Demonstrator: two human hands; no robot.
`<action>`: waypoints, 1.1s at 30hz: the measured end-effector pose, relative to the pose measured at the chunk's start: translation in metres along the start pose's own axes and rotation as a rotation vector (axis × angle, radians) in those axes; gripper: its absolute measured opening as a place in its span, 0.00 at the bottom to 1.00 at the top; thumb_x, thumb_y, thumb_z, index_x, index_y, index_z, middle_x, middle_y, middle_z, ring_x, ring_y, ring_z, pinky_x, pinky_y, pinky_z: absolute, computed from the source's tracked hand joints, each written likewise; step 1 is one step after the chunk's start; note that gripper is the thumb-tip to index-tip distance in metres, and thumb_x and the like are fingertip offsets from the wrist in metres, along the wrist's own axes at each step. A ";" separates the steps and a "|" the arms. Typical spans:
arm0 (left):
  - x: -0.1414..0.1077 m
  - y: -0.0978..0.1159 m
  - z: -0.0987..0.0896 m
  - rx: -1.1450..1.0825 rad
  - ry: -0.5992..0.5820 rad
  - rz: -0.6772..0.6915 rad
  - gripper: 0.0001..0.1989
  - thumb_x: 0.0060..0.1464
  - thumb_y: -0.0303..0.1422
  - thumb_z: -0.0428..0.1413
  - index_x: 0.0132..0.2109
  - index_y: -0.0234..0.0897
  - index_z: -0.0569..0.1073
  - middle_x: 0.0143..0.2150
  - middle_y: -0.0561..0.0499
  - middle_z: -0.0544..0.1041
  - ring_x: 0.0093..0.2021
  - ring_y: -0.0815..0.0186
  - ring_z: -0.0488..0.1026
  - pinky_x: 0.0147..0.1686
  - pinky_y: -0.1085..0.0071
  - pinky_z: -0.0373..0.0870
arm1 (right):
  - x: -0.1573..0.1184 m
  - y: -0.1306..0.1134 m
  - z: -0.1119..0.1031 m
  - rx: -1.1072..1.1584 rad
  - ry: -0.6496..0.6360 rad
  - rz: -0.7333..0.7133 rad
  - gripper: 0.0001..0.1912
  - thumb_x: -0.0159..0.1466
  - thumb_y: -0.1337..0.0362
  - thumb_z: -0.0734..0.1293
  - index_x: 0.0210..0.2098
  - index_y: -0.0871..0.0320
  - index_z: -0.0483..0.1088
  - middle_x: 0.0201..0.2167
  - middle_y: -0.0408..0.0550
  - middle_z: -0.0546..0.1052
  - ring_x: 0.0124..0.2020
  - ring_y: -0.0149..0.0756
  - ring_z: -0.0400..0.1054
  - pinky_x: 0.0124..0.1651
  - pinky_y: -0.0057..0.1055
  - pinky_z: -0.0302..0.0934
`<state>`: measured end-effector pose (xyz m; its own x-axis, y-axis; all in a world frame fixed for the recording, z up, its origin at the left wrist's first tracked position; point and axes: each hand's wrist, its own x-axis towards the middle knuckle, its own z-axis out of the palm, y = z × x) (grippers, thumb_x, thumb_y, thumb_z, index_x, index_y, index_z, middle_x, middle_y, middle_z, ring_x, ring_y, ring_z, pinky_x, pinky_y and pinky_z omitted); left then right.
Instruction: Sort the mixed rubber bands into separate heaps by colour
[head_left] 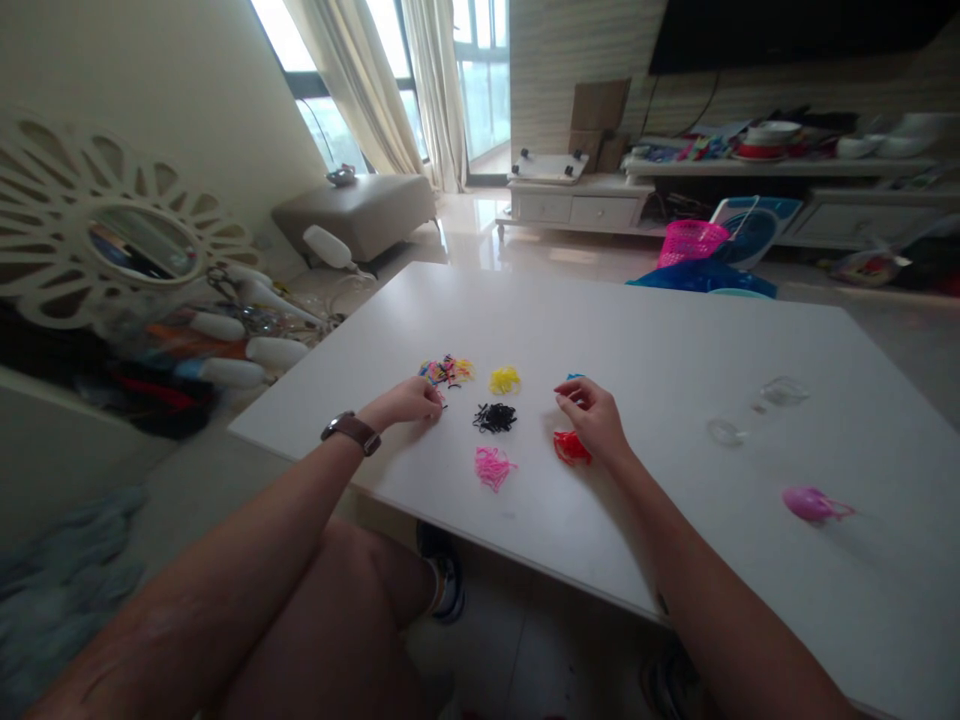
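Small rubber bands lie sorted by colour in little heaps on the white table. A mixed-colour heap (448, 371) is at the left, just beyond my left hand (411, 402). The fingers of that hand are closed and pointed down at the table; what they pinch, if anything, is too small to make out. Yellow bands (505, 379), black bands (495, 417) and pink bands (493, 468) form a column in the middle. My right hand (591, 412) hovers between the blue bands (575, 377), mostly hidden behind it, and the red bands (571, 448). Its thumb and fingers are apart, with nothing visible between them.
On the right of the table (675, 370) lie a purple egg-shaped object (814, 504), a clear ring-like piece (725, 432) and a clear container (784, 391). A pink basket (691, 242) stands beyond the far edge. White lamp-like arms (277, 352) are near the left edge.
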<state>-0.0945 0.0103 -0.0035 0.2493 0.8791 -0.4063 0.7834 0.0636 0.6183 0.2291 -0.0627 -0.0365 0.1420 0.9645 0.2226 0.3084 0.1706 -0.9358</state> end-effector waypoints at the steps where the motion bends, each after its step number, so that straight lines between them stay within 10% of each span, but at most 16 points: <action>1: 0.001 0.000 -0.001 -0.037 0.018 0.018 0.02 0.39 0.29 0.60 0.25 0.34 0.75 0.23 0.51 0.75 0.25 0.67 0.70 0.27 0.72 0.64 | 0.000 0.000 0.000 -0.005 0.001 -0.001 0.10 0.58 0.57 0.68 0.34 0.56 0.74 0.32 0.46 0.77 0.29 0.35 0.67 0.32 0.33 0.63; 13: -0.019 0.066 0.044 0.045 -0.079 0.578 0.04 0.51 0.29 0.59 0.34 0.34 0.78 0.29 0.50 0.79 0.30 0.68 0.72 0.31 0.74 0.65 | -0.014 -0.014 0.012 -0.125 -0.362 -0.317 0.08 0.65 0.59 0.68 0.37 0.56 0.78 0.34 0.47 0.77 0.32 0.33 0.71 0.34 0.31 0.64; 33: -0.021 0.088 0.055 0.042 -0.127 0.578 0.06 0.53 0.30 0.59 0.36 0.33 0.79 0.29 0.50 0.79 0.29 0.68 0.73 0.31 0.74 0.65 | -0.017 -0.019 0.012 -0.191 -0.356 -0.354 0.06 0.65 0.66 0.67 0.33 0.55 0.76 0.31 0.45 0.74 0.32 0.33 0.69 0.35 0.30 0.62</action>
<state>0.0007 -0.0282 0.0224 0.7060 0.7024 -0.0906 0.5218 -0.4295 0.7370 0.2092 -0.0800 -0.0255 -0.3197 0.8687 0.3783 0.4499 0.4906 -0.7463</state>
